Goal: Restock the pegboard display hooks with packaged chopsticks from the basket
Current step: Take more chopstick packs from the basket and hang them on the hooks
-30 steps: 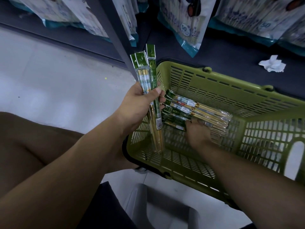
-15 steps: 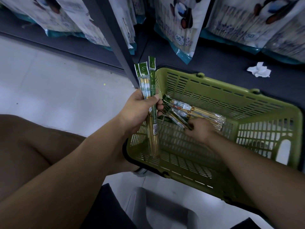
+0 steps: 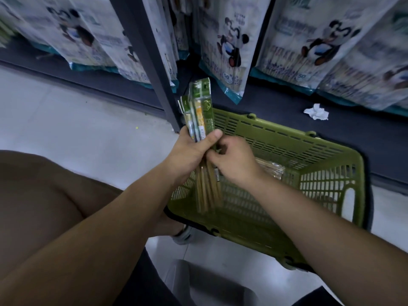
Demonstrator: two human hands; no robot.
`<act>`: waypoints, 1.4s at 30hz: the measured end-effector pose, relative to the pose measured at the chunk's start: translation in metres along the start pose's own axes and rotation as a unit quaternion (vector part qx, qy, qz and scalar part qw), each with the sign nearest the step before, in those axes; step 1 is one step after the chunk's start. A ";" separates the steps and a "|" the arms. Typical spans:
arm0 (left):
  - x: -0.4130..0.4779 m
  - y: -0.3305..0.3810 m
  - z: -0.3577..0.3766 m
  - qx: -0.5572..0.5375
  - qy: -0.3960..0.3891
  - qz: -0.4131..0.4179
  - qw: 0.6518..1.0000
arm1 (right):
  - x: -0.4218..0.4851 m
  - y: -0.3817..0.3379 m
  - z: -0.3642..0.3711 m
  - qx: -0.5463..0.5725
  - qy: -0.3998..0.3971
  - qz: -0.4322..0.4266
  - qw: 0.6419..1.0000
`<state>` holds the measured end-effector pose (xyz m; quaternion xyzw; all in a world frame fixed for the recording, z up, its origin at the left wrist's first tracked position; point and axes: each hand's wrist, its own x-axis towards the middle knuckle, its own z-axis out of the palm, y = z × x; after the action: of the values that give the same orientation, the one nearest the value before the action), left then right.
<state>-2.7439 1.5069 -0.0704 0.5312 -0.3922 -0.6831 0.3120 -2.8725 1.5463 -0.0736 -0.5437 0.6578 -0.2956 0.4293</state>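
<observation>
My left hand [image 3: 192,151] grips an upright bundle of chopstick packs [image 3: 199,111], green header cards at the top and wooden sticks hanging below my fist. My right hand [image 3: 234,162] is pressed against the bundle's right side, its fingers curled round the packs just under my left thumb. Both hands hover over the near-left corner of the olive-green basket [image 3: 326,160] on the floor. A few more chopstick packs [image 3: 271,170] lie in the basket, mostly hidden behind my right hand.
A dark shelf upright [image 3: 152,69] rises just behind the bundle. Large printed bags [image 3: 223,45] hang along the display above a dark base ledge. A crumpled white tissue [image 3: 316,111] lies on that ledge. My bare knee [image 3: 44,191] fills the left side.
My right hand left the pile in the basket and came up to the bundle in my left hand, bringing more packs against it. The view tilted upward.
</observation>
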 end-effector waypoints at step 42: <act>0.010 -0.007 -0.014 0.044 0.074 -0.016 0.996 | 0.017 0.185 0.023 -0.461 -0.213 0.101 0.856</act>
<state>-2.7330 1.4988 -0.0830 0.6002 -0.3890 -0.6287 0.3053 -2.9380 1.5752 -0.2468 -0.6593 0.6628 0.2091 0.2869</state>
